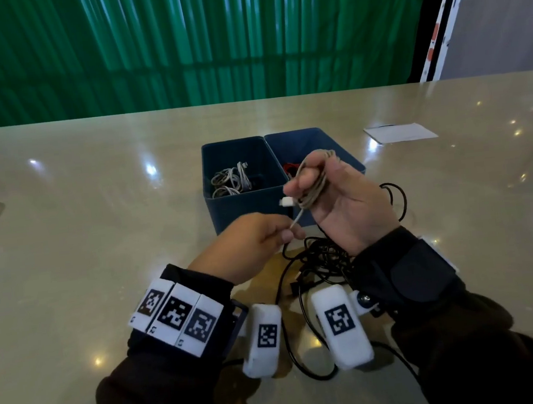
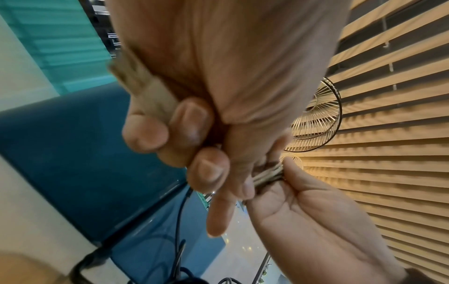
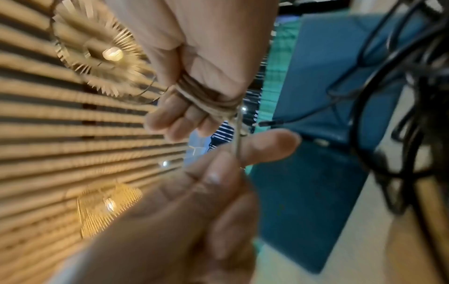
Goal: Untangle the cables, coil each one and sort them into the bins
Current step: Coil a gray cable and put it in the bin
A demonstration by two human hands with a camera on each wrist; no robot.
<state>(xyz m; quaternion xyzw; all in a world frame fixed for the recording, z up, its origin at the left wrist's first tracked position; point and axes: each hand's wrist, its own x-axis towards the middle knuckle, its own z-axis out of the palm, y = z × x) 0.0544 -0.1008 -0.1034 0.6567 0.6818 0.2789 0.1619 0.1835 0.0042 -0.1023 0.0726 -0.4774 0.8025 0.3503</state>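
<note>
Head view first: the right hand (image 1: 347,200) is up in front of the bins, fingers curled round a coil (image 1: 314,183) of pale cable wound over them, a white plug (image 1: 286,202) poking out toward the left. The left hand (image 1: 250,246) sits just below and left of it, pinching the short free tail (image 1: 296,220) of that same cable. Beyond both hands, two blue bins stand side by side on the bench (image 1: 79,221): the left bin (image 1: 242,204) already has coiled grey-white cables in it, the right bin (image 1: 349,157) shows something red behind the raised hand. Under the wrists lies a black tangle (image 1: 324,261), not yet sorted.

Left wrist view: fingers (image 2: 145,132) clamp on the pale strands near the camera, and the other hand's coil shows just beyond. Blurred, so the exact pinch is hard to read.

Right wrist view: the coil wraps tightly round the far hand's fingers (image 3: 175,115), the tail runs taut down into the near thumb-and-finger pinch. Black cables hang off to the right.

Risks from here, as I judge it: the tail is short, so if the left pinch slips the last turns may spring loose. Sliding the coil off the fingers without a firm squeeze could let it unravel. And the low wrists could snag the black tangle and drag it along.
</note>
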